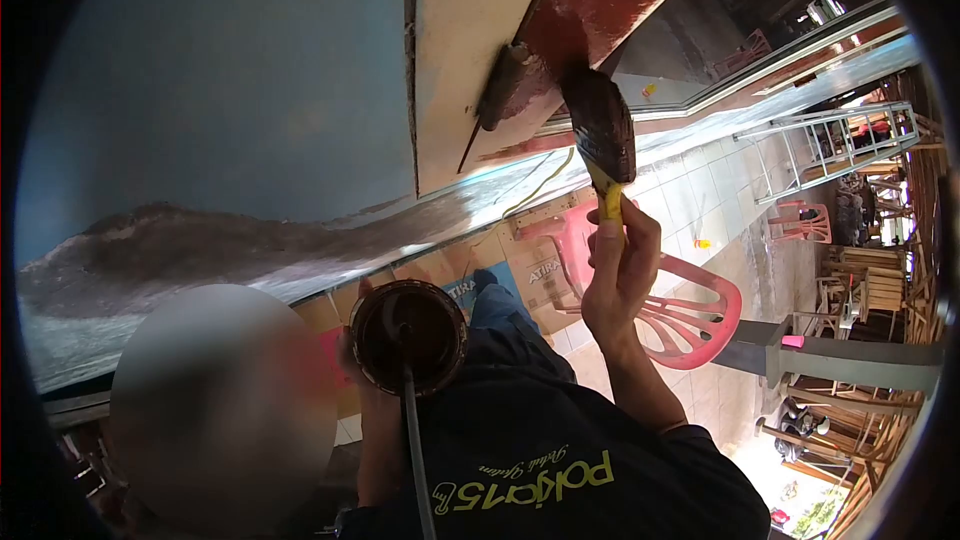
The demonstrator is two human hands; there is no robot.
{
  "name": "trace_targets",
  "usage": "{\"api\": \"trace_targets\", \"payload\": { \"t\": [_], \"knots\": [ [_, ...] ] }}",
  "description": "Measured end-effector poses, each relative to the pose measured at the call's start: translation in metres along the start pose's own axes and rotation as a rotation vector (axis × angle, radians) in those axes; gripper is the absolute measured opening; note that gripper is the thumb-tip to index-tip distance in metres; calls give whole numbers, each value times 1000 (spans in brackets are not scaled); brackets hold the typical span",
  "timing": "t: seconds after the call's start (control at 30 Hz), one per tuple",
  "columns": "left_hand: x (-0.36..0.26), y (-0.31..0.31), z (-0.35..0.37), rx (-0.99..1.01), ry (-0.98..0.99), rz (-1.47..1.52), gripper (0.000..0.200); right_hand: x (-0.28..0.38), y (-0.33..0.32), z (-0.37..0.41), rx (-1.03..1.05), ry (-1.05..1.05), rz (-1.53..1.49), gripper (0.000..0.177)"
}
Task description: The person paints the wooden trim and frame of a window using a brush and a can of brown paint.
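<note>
Seemingly between right fingers [640, 227], brush handle [613, 202].

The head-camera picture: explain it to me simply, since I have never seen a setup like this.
There is no machine here: these are a person's two bare hands. The only picture comes from a camera worn on that person's head, looking forward and down, so their dark shirt fills the bottom. The right hand grips a brush, its dark bristles up at a glossy red-brown surface. The left hand, mostly hidden, holds a round open can with something dark inside. Beyond, cardboard lies on the floor, near a pink chair; farther off is a ladder. Straight edges look curved, probably because of the wide lens.
</note>
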State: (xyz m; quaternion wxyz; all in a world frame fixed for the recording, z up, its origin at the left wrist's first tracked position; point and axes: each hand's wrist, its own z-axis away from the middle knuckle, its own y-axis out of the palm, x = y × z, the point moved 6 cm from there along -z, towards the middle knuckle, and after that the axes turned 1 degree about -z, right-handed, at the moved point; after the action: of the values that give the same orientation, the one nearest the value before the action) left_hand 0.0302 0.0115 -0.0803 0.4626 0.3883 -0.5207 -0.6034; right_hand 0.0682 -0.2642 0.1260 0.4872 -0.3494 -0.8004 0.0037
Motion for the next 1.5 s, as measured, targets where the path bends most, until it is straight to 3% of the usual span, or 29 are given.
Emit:
{"api": "trace_targets", "payload": {
  "t": [0.23,0.47,0.63,0.77,0.93,1.03,1.17,1.27,1.5],
  "knots": [
    [-1,-1,1,-2,7,3,56,9,-6,1,-65,9,-55,30],
    [-1,0,1,1,12,-2,56,5,7,12,46,99,-62,29],
    [-2,-1,2,-6,9,-2,56,10,3,2,-51,52,-52,28],
    [-3,0,1,0,11,-3,57,-5,15,15,60,200,-183,27],
    [-4,-1,3,-5,24,-2,57,0,11,18,71,75,-53,26],
    [-5,-1,2,-8,21,-4,57,-4,16,11,101,191,-125,25],
    [-6,0,3,-4,32,-5,57,-15,13,24,72,187,-156,28],
    [-5,0,4,-7,32,-3,58,-4,8,19,58,42,-28,29],
    [-5,1,3,-2,36,0,58,-14,13,25,94,222,-108,29]
  ]
}}
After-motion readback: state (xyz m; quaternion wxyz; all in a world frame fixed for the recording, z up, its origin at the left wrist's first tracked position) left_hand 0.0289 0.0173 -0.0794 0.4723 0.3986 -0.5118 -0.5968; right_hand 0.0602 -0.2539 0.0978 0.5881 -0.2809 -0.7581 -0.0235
